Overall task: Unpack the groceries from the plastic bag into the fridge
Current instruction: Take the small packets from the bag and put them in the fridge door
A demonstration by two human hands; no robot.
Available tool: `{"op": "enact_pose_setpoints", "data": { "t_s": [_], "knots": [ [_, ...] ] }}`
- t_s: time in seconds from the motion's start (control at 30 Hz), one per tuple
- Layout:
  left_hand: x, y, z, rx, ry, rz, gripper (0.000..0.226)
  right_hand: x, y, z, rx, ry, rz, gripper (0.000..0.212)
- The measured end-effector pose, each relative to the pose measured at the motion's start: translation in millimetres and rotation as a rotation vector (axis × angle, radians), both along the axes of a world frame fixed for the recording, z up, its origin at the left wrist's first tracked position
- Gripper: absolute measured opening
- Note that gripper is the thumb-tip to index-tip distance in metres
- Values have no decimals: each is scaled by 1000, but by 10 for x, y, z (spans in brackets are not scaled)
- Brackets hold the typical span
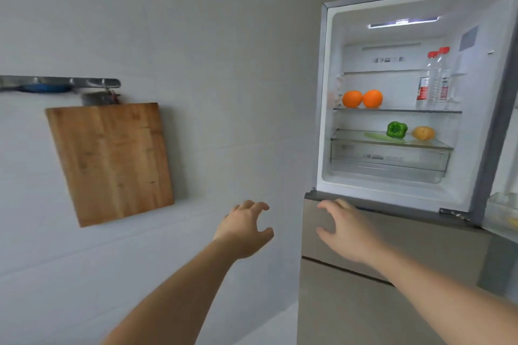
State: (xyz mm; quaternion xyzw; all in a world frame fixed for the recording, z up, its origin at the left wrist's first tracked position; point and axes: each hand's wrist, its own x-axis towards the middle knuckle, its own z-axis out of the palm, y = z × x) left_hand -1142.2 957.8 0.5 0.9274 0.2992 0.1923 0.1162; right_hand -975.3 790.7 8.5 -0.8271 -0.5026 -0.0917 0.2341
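Note:
The fridge (325,92) stands at the right with its upper compartment open and lit. Two oranges (363,98) and two clear bottles with red caps (434,84) sit on the upper glass shelf. A green pepper (396,129), a yellow pepper (423,132) and a pale green stalk (384,137) lie on the lower shelf, above an empty clear drawer (389,164). My left hand (244,228) hovers empty before the wall, fingers loosely curled. My right hand (344,228) is empty, spread in front of the fridge's middle drawer. No plastic bag is in view.
A wooden cutting board (112,162) hangs on the grey wall at the left, under a metal rail (59,82) with hooks. The open fridge door (504,199) shows at the far right edge. Two closed drawer fronts (364,302) lie below the open compartment.

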Motion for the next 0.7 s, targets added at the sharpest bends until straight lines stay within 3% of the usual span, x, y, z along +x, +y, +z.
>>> {"op": "enact_pose_setpoints", "data": {
  "t_s": [0.4,0.7],
  "knots": [
    [-2020,-1184,-2,-26,18,593,49,-1483,80,-83,-25,159,600,48],
    [-3754,-2385,-96,-11,-8,957,52,-3397,-298,-9,-89,169,1034,47]
  ]
}}
